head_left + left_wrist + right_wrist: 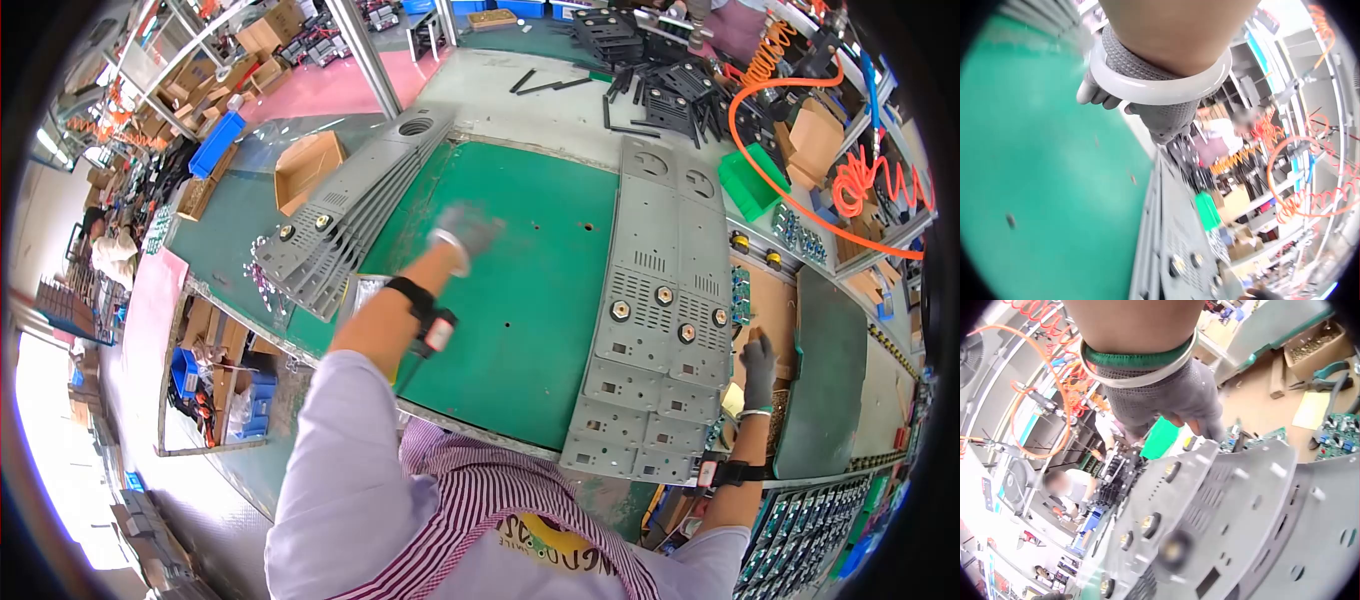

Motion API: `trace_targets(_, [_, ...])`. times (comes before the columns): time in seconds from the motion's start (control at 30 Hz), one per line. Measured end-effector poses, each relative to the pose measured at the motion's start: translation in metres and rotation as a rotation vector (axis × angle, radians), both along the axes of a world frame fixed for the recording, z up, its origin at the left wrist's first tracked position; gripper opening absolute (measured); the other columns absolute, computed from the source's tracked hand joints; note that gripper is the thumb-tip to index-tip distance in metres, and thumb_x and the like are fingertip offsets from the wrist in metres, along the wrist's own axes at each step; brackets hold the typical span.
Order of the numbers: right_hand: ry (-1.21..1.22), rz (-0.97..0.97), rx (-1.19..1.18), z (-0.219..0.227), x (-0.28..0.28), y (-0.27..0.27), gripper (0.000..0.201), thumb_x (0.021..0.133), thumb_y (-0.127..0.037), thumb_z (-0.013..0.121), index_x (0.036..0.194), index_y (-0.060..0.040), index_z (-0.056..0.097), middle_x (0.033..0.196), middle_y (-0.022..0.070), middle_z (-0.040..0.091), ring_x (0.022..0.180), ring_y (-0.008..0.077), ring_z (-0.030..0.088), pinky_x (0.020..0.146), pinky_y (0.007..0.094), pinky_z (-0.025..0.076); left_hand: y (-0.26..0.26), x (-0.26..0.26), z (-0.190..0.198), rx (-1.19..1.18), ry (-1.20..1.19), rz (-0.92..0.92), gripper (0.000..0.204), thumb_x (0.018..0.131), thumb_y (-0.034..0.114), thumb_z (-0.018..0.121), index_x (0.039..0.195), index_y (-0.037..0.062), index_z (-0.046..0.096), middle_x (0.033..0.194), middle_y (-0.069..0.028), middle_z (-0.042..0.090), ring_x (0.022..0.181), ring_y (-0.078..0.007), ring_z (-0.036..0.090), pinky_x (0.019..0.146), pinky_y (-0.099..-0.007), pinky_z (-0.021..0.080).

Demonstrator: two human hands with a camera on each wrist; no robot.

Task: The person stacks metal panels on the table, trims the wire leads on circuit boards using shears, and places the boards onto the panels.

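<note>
Your left hand [468,228] hovers blurred over the green table [520,300], grip unclear; your right hand [758,368], fingers loosely spread, rests at three o'clock beside the stacked panels [660,300], none yet lifted.

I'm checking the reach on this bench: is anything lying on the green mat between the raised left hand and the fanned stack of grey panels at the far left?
Nothing visible does. The left hand hovers over bare green mat, and the fanned grey panels lie just beyond it.

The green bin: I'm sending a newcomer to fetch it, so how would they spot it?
Start at the green mat covering the bench. Follow the grey panels on its right side to their far end. The green bin sits just beyond, under the orange hose, the only bright green plastic box among cardboard cartons.
</note>
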State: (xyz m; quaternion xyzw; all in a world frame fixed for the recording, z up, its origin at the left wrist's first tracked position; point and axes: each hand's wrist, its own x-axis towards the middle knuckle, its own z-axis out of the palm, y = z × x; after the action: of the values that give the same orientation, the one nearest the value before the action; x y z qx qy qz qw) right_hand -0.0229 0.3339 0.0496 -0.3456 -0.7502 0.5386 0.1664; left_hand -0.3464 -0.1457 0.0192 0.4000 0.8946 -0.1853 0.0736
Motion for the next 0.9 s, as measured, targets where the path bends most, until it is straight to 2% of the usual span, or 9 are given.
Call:
trace_targets(0.03, [0.08, 0.004, -0.007, 0.012, -0.012, -0.013, 0.047, 0.085, -0.022, 0.051, 0.124, 0.0023, 0.048, 0.082, 0.0009, 0.053, 0.071, 0.0094, 0.05, 0.064, 0.0225, 0.044, -0.021, 0.001, 0.067, -0.199, 0.107, 0.198, 0.037, 0.088, 0.025, 0.045, 0.125, 0.0204, 0.047, 0.127, -0.0144, 0.05, 0.123, -0.0278, 0.042, 0.095, -0.0436, 0.038])
trace_targets(0.07, [0.125, 0.027, -0.034, 0.025, -0.028, -0.033, 0.048, 0.085, -0.021, 0.051, 0.126, 0.0037, 0.046, 0.093, 0.0048, 0.055, 0.077, 0.01, 0.051, 0.069, 0.0223, 0.044, -0.067, -0.011, 0.088, -0.047, 0.207, 0.301, 0.031, 0.09, 0.03, 0.042, 0.115, 0.0203, 0.056, 0.122, -0.0135, 0.051, 0.118, -0.0278, 0.045, 0.095, -0.0442, 0.039])
trace_targets(0.1, [0.165, 0.047, -0.061, 0.038, -0.045, -0.058, 0.048, 0.086, -0.02, 0.052, 0.127, 0.0052, 0.045, 0.104, 0.0087, 0.058, 0.083, 0.0107, 0.052, 0.074, 0.0221, 0.044, -0.132, -0.06, 0.038, 0.283, 0.45, 0.591, 0.035, 0.088, 0.036, 0.041, 0.107, 0.0147, 0.061, 0.121, -0.0141, 0.051, 0.115, -0.0306, 0.047, 0.095, -0.0445, 0.039])
trace_targets(0.13, [0.135, 0.077, -0.042, 0.052, -0.063, -0.088, 0.049, 0.086, -0.021, 0.053, 0.127, 0.0051, 0.045, 0.104, 0.0088, 0.057, 0.085, 0.0109, 0.052, 0.075, 0.0226, 0.044, -0.175, -0.065, 0.088, -0.049, 0.194, 0.423, 0.042, 0.085, 0.039, 0.045, 0.11, 0.0079, 0.058, 0.124, -0.0181, 0.049, 0.115, -0.0334, 0.047, 0.094, -0.0424, 0.04])
trace_targets(0.17, [0.107, 0.107, -0.022, 0.063, -0.083, -0.12, 0.049, 0.087, -0.022, 0.054, 0.127, 0.005, 0.045, 0.105, 0.0089, 0.057, 0.087, 0.0111, 0.053, 0.076, 0.0232, 0.044, -0.226, -0.088, 0.085, 0.161, 0.116, 0.733, 0.049, 0.081, 0.042, 0.049, 0.11, 0.003, 0.057, 0.122, -0.0199, 0.051, 0.115, -0.0328, 0.048, 0.093, -0.0392, 0.041])
trace_targets(0.3, [0.083, 0.414, -0.256, 0.064, -0.163, -0.222, 0.049, 0.086, -0.021, 0.053, 0.127, 0.004, 0.045, 0.103, 0.0073, 0.057, 0.089, 0.0118, 0.054, 0.081, 0.025, 0.045, -0.335, -0.106, 0.096, 0.203, -0.097, 0.953, 0.049, 0.082, 0.044, 0.053, 0.111, 0.0041, 0.055, 0.109, -0.0173, 0.059, 0.101, -0.0318, 0.057, 0.09, -0.0371, 0.043])
trace_targets(0.5, [-0.005, 0.729, -0.871, -0.005, -0.27, -0.375, 0.041, 0.09, -0.021, 0.05, 0.122, 0.0039, 0.047, 0.101, 0.0113, 0.056, 0.085, 0.016, 0.058, 0.078, 0.0277, 0.053, -0.381, -0.135, 0.042, 1.081, -1.315, 1.269, 0.046, 0.089, 0.039, 0.053, 0.11, -0.0023, 0.053, 0.106, -0.0131, 0.06, 0.088, -0.0201, 0.059, 0.083, -0.0301, 0.047])
trace_targets(0.8, [-0.309, 0.732, -1.156, -0.04, -0.363, -0.579, 0.063, 0.084, -0.048, 0.054, 0.121, 0.0014, 0.04, 0.105, 0.0149, 0.052, 0.088, 0.0231, 0.057, 0.074, 0.0386, 0.052, -0.364, -0.158, 0.024, 0.938, -1.348, 1.335, 0.052, 0.087, 0.041, 0.056, 0.113, -0.003, 0.053, 0.106, -0.0155, 0.061, 0.089, -0.0221, 0.061, 0.081, -0.0331, 0.049])
trace_targets(0.9, [-0.328, 0.657, -0.858, -0.022, -0.368, -0.592, 0.067, 0.082, -0.053, 0.055, 0.118, 0.0013, 0.039, 0.106, 0.0159, 0.055, 0.092, 0.0241, 0.058, 0.075, 0.0402, 0.05, -0.357, -0.159, 0.027, 0.979, -1.384, 1.291, 0.052, 0.086, 0.041, 0.056, 0.114, -0.0026, 0.052, 0.103, -0.0157, 0.062, 0.086, -0.0221, 0.062, 0.078, -0.0334, 0.051])
